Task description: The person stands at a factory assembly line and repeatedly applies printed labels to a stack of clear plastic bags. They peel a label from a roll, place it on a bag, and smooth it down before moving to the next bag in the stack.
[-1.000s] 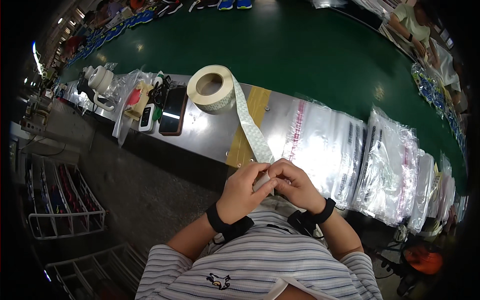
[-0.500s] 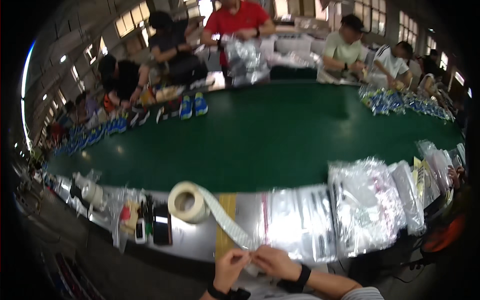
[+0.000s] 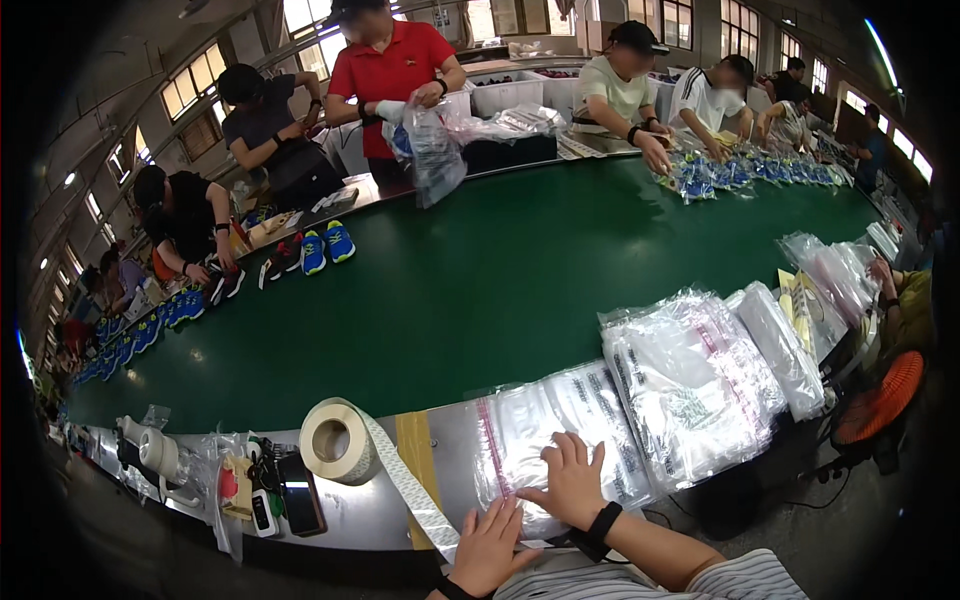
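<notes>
A flat stack of clear plastic bags (image 3: 545,415) lies on the metal edge of the table in front of me. My right hand (image 3: 572,485) rests on it, fingers spread. My left hand (image 3: 487,548) lies flat at the stack's near left corner, fingers stretched out, close to the right hand's thumb. Left of them stands a roll of white labels (image 3: 352,462). Its loose strip (image 3: 412,505) runs down to beside my left hand. No label can be made out on the fingers of either hand.
A taller pile of bags (image 3: 690,400) lies to the right, with an orange fan (image 3: 880,400) beyond. A phone (image 3: 302,495) and white tape dispenser (image 3: 158,455) sit left. Across the green belt (image 3: 400,310), people handle shoes (image 3: 325,247) and bags.
My hands have come apart from a pinch together at the strip's end. The right has moved onto the bag stack, and both have opened flat. The view has shifted; the person opposite holds the bag lower.
</notes>
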A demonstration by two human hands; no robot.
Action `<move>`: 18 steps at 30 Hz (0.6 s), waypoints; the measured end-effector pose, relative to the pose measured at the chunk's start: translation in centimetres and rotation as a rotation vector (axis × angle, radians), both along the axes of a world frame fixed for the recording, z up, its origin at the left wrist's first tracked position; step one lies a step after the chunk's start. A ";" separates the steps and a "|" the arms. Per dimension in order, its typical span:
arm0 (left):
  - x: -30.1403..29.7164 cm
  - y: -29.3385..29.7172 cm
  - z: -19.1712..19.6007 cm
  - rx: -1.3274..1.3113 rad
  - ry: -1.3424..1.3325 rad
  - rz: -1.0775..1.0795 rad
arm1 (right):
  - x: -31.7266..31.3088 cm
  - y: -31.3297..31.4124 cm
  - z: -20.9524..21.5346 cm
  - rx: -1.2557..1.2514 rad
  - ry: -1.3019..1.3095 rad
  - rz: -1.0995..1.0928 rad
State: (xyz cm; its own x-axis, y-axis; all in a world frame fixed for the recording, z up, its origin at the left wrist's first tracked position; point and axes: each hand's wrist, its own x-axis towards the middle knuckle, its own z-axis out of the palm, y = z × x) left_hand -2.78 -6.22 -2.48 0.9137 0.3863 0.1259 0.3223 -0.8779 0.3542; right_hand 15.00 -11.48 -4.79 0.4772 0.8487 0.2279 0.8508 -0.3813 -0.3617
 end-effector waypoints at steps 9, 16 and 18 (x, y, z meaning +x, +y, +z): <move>-1.9 0.7 -0.6 -0.073 0.040 -0.004 | 0.2 0.3 -1.5 0.151 0.005 -0.005; -1.7 1.0 -0.6 -0.101 -0.007 -0.010 | -0.5 0.1 -1.2 0.221 -0.048 0.030; -1.9 1.0 -0.5 -0.145 -0.012 -0.008 | 0.6 -0.3 -1.4 0.245 0.039 0.058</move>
